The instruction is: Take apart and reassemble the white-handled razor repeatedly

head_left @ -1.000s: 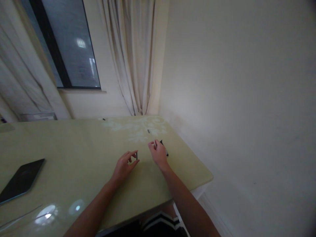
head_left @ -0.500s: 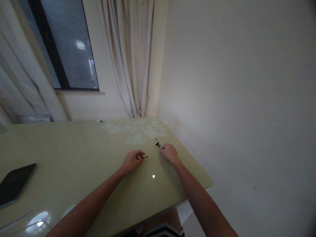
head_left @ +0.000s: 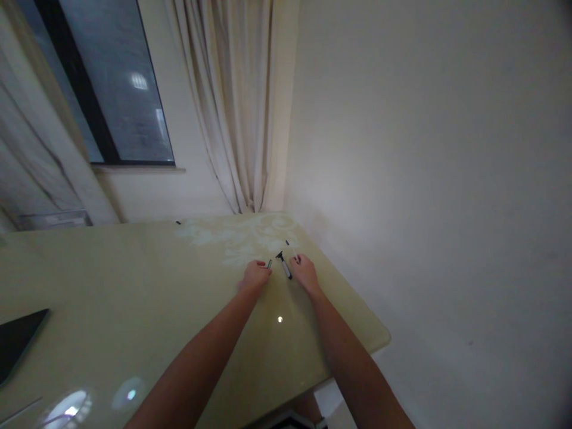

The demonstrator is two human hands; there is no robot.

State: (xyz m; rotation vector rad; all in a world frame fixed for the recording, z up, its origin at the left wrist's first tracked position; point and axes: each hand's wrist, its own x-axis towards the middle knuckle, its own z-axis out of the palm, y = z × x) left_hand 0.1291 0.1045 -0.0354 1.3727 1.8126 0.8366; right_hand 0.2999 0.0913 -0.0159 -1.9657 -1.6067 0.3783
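Observation:
A razor (head_left: 286, 268) with a black head and a grey handle lies slanted on the table between my two hands, its handle close beside the right fingers. My right hand (head_left: 305, 274) is closed around a thin white stick (head_left: 294, 253) with a dark tip pointing away from me. To the left of the razor, my left hand (head_left: 256, 276) pinches a short, thin dark piece (head_left: 269, 264) that stands up from the fingertips. What kind of thing this piece is, I cannot make out.
The glossy pale green table (head_left: 147, 280) has its right edge along the white wall. A dark flat device (head_left: 20, 339) lies at the left. Near the far edge is a small black object (head_left: 178, 223). Curtains (head_left: 232, 107) and a window (head_left: 116, 83) are behind.
The razor, earlier at my right fingers, now lies apart from them on the table. My left hand has moved forward and right, and its thin piece has turned upright. The view has shifted slightly right.

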